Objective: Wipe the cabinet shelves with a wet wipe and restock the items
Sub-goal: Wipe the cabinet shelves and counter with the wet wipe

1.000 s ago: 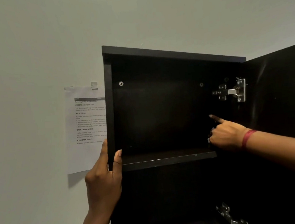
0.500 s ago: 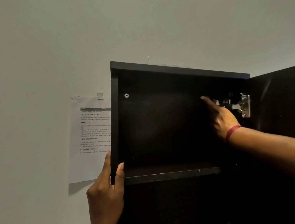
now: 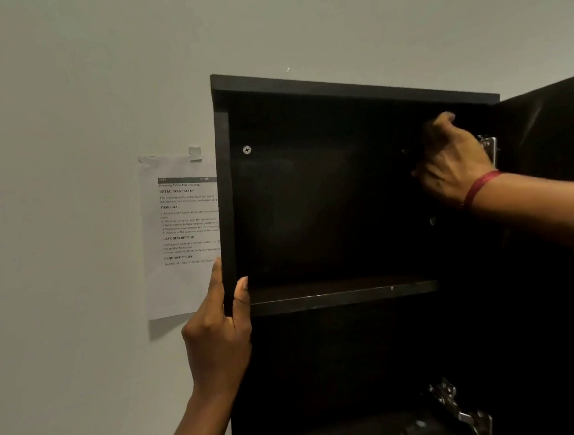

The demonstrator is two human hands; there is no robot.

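Head view looks up into a dark cabinet (image 3: 337,89) fixed to a pale wall (image 3: 66,131), its door (image 3: 553,127) swung open to the right; the left hand (image 3: 216,339) grips the cabinet's left side panel (image 3: 225,188), thumb laid up the panel's front edge and the other fingers pressed together on its outer face, so the panel is pinched between them. Just right of that thumb the shelf (image 3: 343,297) begins, its front edge running away towards the door side; the shelf lies well below the right fingers. The right hand (image 3: 453,163) is raised in the upper right corner of the top compartment, knuckles outward and fingers curled inward; whether they hold a wipe I cannot tell. The upper hinge (image 3: 489,148) shows just behind those fingers; a red wristband (image 3: 479,186) circles the wrist. A printed paper sheet (image 3: 180,225) hangs on the wall, touching the left fingertips; a lower hinge (image 3: 458,406) sits far beneath the right fingers.
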